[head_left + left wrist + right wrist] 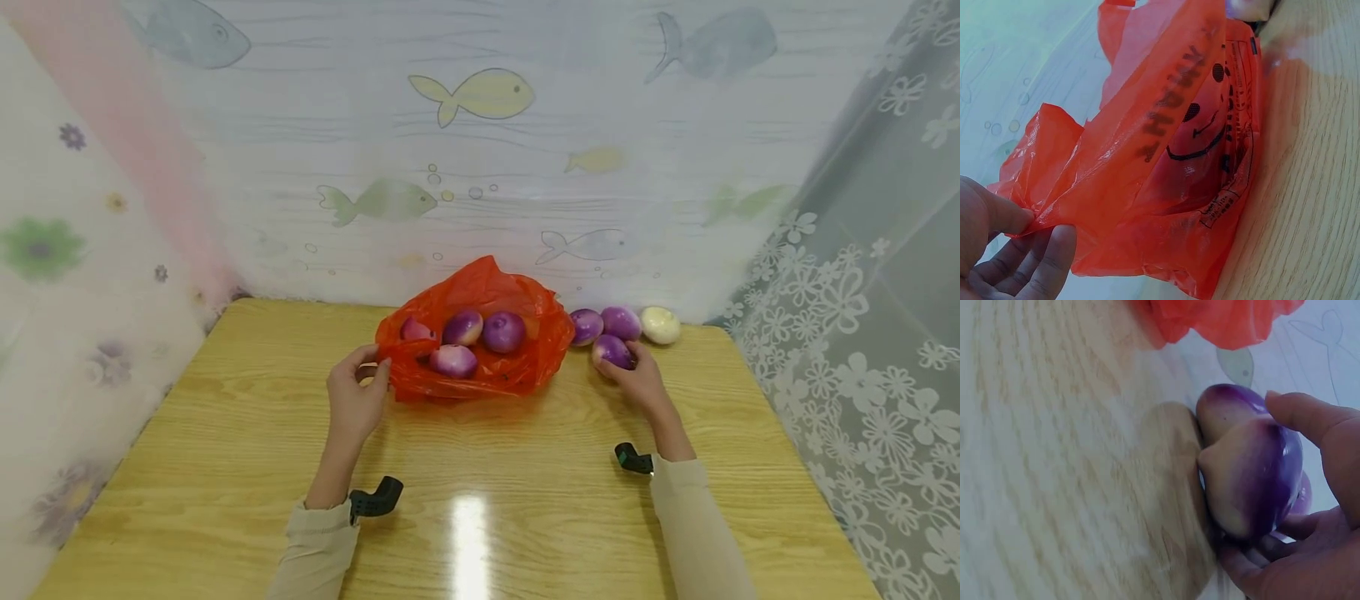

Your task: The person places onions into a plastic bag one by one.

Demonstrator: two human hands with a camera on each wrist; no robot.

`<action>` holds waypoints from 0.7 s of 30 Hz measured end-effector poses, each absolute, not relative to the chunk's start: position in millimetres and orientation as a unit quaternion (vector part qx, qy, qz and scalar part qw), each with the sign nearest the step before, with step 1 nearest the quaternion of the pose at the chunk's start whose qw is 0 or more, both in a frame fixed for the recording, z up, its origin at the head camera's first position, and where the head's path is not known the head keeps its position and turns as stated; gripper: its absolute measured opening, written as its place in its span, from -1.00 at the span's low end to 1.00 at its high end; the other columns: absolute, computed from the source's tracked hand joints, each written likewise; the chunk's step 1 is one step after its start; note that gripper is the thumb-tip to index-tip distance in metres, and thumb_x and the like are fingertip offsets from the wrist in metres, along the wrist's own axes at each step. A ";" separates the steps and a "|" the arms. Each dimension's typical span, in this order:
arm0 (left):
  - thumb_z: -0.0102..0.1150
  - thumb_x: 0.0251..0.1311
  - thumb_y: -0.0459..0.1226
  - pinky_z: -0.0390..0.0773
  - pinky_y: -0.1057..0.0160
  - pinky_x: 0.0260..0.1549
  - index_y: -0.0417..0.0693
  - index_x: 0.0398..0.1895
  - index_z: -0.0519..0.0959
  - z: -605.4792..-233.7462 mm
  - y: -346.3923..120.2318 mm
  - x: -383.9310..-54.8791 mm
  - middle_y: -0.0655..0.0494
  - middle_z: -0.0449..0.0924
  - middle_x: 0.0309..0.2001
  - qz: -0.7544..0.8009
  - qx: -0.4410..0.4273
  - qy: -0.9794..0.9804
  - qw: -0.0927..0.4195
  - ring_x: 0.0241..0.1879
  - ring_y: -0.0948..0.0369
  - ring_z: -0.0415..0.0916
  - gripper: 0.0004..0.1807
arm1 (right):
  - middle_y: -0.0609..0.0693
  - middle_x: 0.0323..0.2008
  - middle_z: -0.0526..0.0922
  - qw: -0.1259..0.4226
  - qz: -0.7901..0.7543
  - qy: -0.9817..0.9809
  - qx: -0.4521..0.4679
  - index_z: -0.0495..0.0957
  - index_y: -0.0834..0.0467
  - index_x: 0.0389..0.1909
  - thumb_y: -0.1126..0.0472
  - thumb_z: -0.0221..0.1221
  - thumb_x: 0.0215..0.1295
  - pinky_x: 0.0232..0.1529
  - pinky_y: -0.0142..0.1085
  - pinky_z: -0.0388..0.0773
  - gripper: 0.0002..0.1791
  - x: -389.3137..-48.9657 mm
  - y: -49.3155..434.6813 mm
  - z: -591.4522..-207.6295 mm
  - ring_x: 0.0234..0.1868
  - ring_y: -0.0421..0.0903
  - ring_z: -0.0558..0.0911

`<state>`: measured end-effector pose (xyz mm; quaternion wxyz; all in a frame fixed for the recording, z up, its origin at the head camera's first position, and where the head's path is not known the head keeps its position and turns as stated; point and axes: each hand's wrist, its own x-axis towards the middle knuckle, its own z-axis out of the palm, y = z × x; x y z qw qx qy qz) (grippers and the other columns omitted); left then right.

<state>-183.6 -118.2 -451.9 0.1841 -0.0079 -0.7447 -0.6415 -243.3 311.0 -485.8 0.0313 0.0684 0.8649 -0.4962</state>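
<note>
While my left hand (360, 396) is pinching the left edge of the red bag (487, 287), onions (503, 332) are showing inside it, and my right hand (642, 379) is holding a purple onion (611, 351) between thumb and fingers, right of the bag, near a pale bulb (661, 326).

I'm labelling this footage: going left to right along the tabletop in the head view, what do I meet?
Left hand → red bag → purple bulb beside the bag → held purple bulb → pale bulb.
</note>
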 end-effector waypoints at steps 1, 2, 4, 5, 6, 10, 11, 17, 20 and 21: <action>0.16 0.35 -0.51 0.64 0.50 -0.50 -0.44 0.06 0.61 -451.8 -117.5 -183.6 -0.35 0.60 -0.09 -0.641 -0.007 -0.746 0.182 -0.37 0.30 0.57 -0.74 | 0.45 0.53 0.03 0.035 -0.497 0.864 0.065 -0.10 0.40 0.57 0.04 0.26 0.41 0.54 0.13 0.10 -0.02 -242.6 312.4 -485.6 0.54 0.34 0.11; 0.16 0.35 -0.51 0.64 0.50 -0.49 -0.44 0.07 0.61 -451.9 -117.0 -183.8 -0.35 0.60 -0.08 -0.641 -0.006 -0.746 0.180 -0.37 0.32 0.57 -0.73 | 0.45 0.53 0.04 0.038 -0.498 0.864 0.063 -0.09 0.40 0.57 0.05 0.27 0.40 0.54 0.13 0.11 -0.01 -241.7 313.6 -485.4 0.53 0.34 0.12; 0.15 0.35 -0.51 0.64 0.50 -0.49 -0.45 0.08 0.60 -452.5 -116.6 -184.4 -0.36 0.59 -0.07 -0.642 -0.004 -0.746 0.177 -0.37 0.35 0.56 -0.73 | 0.44 0.53 0.05 0.042 -0.500 0.863 0.060 -0.08 0.40 0.57 0.07 0.29 0.38 0.53 0.12 0.14 -0.01 -240.5 315.6 -485.3 0.53 0.33 0.14; 0.15 0.35 -0.52 0.64 0.50 -0.48 -0.45 0.08 0.60 -453.2 -116.5 -184.7 -0.37 0.59 -0.07 -0.643 -0.002 -0.746 0.176 -0.38 0.37 0.56 -0.72 | 0.43 0.53 0.06 0.043 -0.502 0.862 0.059 -0.07 0.40 0.57 0.09 0.30 0.38 0.53 0.11 0.16 -0.01 -240.1 316.8 -485.3 0.52 0.34 0.15; 0.14 0.35 -0.52 0.65 0.50 -0.48 -0.45 0.08 0.59 -454.0 -116.4 -185.0 -0.36 0.59 -0.07 -0.642 0.000 -0.746 0.174 -0.38 0.38 0.56 -0.72 | 0.43 0.53 0.06 0.044 -0.504 0.861 0.059 -0.07 0.40 0.57 0.10 0.30 0.37 0.52 0.11 0.17 -0.02 -239.6 317.7 -485.0 0.52 0.34 0.16; 0.15 0.35 -0.51 0.65 0.50 -0.46 -0.44 0.08 0.60 -455.5 -119.5 -184.1 -0.35 0.59 -0.07 -0.640 0.005 -0.749 0.172 -0.37 0.39 0.56 -0.73 | 0.42 0.53 0.06 0.045 -0.508 0.858 0.055 -0.06 0.40 0.56 0.16 0.31 0.35 0.50 0.12 0.22 -0.02 -238.6 317.3 -484.0 0.50 0.35 0.18; 0.15 0.35 -0.51 0.65 0.50 -0.46 -0.44 0.08 0.60 -455.9 -120.1 -183.6 -0.35 0.59 -0.08 -0.638 0.005 -0.750 0.173 -0.38 0.38 0.56 -0.73 | 0.42 0.53 0.06 0.045 -0.509 0.858 0.053 -0.07 0.41 0.56 0.16 0.31 0.35 0.49 0.12 0.23 -0.02 -238.1 317.2 -483.6 0.50 0.36 0.19; 0.14 0.34 -0.53 0.66 0.49 -0.45 -0.44 0.04 0.62 -457.6 -121.2 -182.4 -0.35 0.60 -0.10 -0.632 0.005 -0.753 0.180 -0.39 0.40 0.56 -0.75 | 0.42 0.51 0.09 0.045 -0.512 0.856 0.054 -0.04 0.41 0.56 0.14 0.34 0.32 0.45 0.14 0.30 0.00 -233.4 315.2 -482.7 0.46 0.38 0.25; 0.14 0.34 -0.53 0.67 0.48 -0.45 -0.45 0.04 0.62 -456.8 -121.2 -181.7 -0.34 0.60 -0.10 -0.634 0.005 -0.753 0.178 -0.38 0.39 0.57 -0.75 | 0.40 0.52 0.10 0.042 -0.517 0.853 0.060 -0.02 0.38 0.56 0.11 0.36 0.31 0.44 0.13 0.32 0.01 -229.9 313.2 -481.5 0.45 0.37 0.27; 0.14 0.34 -0.53 0.67 0.48 -0.45 -0.44 0.04 0.62 -456.3 -121.2 -181.4 -0.34 0.60 -0.10 -0.635 0.006 -0.752 0.177 -0.38 0.38 0.57 -0.75 | 0.39 0.52 0.11 0.040 -0.518 0.852 0.062 -0.02 0.37 0.57 0.11 0.36 0.31 0.43 0.12 0.33 0.01 -228.7 312.7 -480.9 0.44 0.36 0.29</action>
